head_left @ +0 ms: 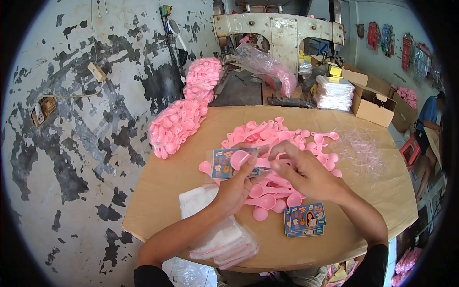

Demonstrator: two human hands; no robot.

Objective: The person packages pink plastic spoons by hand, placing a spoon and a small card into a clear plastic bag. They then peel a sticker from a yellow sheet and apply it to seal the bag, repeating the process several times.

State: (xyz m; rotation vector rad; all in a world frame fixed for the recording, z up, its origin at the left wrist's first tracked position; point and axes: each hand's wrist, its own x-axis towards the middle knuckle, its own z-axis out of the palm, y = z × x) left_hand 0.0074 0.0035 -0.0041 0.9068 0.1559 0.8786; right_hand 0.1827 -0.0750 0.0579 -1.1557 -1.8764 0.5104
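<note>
My left hand [235,189] is closed on a small blue printed card [221,168] with a pink spoon [240,159] lying across its front. A clear plastic edge shows around the card. Just to the right, my right hand [308,172] is curled, thumb and forefinger close together near the end of the spoon's handle. Whether these fingers grip the handle, the plastic or something else cannot be made out. Beneath both hands spreads a heap of pink spoons [270,191]. A stack of clear plastic bags [217,234] lies below my left forearm, and printed cards [304,220] lie below my right hand.
Two bulging bags of pink spoons [177,125] stand at the table's left edge. Plastic shreds [361,150] lie on the right. Behind the brown-covered table [162,196] are a metal press [284,36], packed plastic sleeves [333,93] and an open carton [375,105]. A person [430,119] sits far right.
</note>
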